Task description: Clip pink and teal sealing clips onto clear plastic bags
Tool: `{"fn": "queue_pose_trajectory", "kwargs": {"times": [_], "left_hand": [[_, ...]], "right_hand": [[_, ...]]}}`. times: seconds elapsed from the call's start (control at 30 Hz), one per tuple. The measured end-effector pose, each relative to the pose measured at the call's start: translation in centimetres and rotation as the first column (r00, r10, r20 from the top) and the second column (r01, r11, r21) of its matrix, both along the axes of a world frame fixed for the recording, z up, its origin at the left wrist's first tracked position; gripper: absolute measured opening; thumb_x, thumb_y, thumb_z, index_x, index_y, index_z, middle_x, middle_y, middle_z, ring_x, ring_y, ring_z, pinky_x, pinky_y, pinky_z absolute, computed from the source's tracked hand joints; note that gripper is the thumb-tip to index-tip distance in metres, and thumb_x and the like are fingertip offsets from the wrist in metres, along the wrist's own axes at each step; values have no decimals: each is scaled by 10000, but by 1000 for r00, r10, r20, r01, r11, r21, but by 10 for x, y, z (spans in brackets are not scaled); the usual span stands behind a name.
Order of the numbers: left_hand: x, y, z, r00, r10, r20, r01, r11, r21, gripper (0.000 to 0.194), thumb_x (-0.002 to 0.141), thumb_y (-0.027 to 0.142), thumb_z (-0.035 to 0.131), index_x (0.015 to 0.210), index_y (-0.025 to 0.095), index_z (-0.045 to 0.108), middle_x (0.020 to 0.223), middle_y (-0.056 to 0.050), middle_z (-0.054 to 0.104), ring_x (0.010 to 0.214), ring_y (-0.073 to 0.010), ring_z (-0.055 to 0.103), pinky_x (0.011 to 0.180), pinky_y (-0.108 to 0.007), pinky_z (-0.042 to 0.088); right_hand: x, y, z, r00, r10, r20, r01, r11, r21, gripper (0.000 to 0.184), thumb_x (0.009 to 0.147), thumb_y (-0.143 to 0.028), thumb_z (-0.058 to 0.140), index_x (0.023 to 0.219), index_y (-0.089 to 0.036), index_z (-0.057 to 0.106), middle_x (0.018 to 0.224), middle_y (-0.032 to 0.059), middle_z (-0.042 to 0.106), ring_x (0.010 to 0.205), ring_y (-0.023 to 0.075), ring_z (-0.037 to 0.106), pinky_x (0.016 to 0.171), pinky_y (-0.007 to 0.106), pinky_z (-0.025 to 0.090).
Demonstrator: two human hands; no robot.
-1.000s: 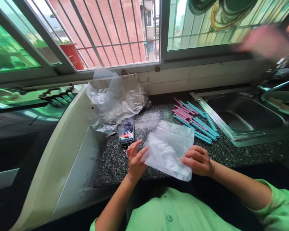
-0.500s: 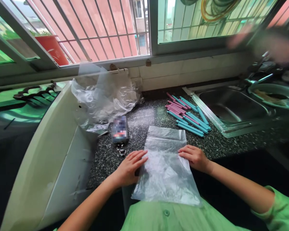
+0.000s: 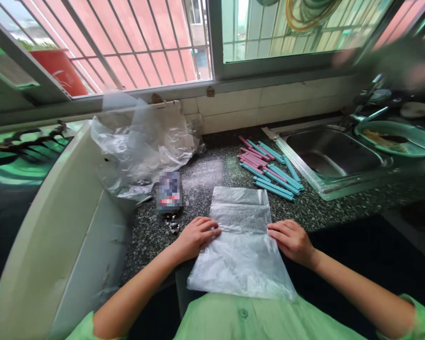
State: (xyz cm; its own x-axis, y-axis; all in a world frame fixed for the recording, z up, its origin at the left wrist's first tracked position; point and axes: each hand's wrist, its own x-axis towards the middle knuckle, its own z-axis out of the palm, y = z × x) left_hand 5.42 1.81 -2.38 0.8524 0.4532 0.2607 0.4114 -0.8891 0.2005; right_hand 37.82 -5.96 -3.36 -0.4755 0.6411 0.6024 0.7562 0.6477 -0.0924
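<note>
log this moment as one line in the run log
left grip: on clear plastic bag, left edge; right grip: fingertips at bag's right edge; bag: spread out; beyond bag: pink and blue strips

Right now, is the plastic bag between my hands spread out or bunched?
Spread out, though wrinkled: the clear plastic bag lies between the left hand and right hand, its far edge straight and near end wide.
</note>
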Motion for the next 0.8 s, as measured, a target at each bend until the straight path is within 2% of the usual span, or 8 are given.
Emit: {"fn": "queue_pose_trajectory", "kwargs": {"times": [0.1, 0.23, 0.4, 0.5, 0.6, 0.7, 0.8], "left_hand": [[-3, -1, -3, 999, 45, 24, -47, 996, 82, 260, 813, 153, 458, 995, 204, 637, 1030, -59, 663, 960, -187, 568, 835, -336, 441], [-7, 0, -8, 986, 160, 37, -164, 967, 193, 261, 800, 133, 454, 981, 178, 636, 1021, -71, 667, 975, -201, 574, 856, -351, 441], [-9, 6, -12, 979, 195, 65, -204, 962, 181, 269, 791, 119, 454, 1002, 154, 619, 1003, -91, 664, 919, -201, 591, 802, -344, 472], [-9, 13, -13, 970, 220, 99, -228, 971, 67, 265, 760, 94, 469, 960, 164, 629, 974, -96, 658, 902, -198, 588, 787, -337, 482], [-6, 22, -8, 947, 286, 142, -269, 954, -128, 244, 709, 89, 498, 892, 165, 642, 888, -87, 654, 838, -194, 585, 746, -320, 483], [-2, 34, 1, 910, 387, 147, -327, 891, -316, 162, 665, 115, 530, 770, 156, 646, 785, -67, 647, 761, -189, 582, 698, -296, 461], [3, 44, 8, 860, 500, 101, -396, 780, -484, 83, 655, 152, 534, 645, 144, 616, 641, -22, 606, 648, -161, 553, 615, -253, 412]], "right_hand": [[-6, 17, 1, 999, -4, 45, 4, 1000, 1, 197, 824, -125, 470, 828, -192, 655, 935, 64, 699, 816, 178, 612, 747, 337, 469], [-15, 56, 1, 995, 57, 82, -55, 998, -23, 244, 820, -104, 435, 850, -178, 665, 957, 69, 698, 831, 177, 617, 753, 319, 492], [-12, 92, 2, 971, 197, 134, -192, 980, -50, 239, 834, -157, 439, 878, -187, 672, 989, 71, 687, 833, 177, 598, 740, 311, 506], [-10, 103, 4, 968, 237, 79, -228, 968, -105, 196, 841, -214, 475, 829, -204, 670, 948, 53, 693, 783, 166, 585, 715, 312, 501], [-11, 111, 7, 964, 264, 19, -256, 948, -190, 172, 833, -237, 495, 822, -197, 662, 905, 59, 689, 755, 161, 582, 706, 321, 488], [-14, 117, 7, 962, 270, -32, -269, 928, -257, 191, 835, -227, 477, 768, -194, 652, 885, 63, 683, 750, 158, 593, 709, 322, 477], [-15, 121, 4, 976, 175, -131, -205, 937, -281, 231, 837, -231, 458, 689, -190, 630, 801, 60, 670, 724, 160, 597, 658, 299, 480]]}}
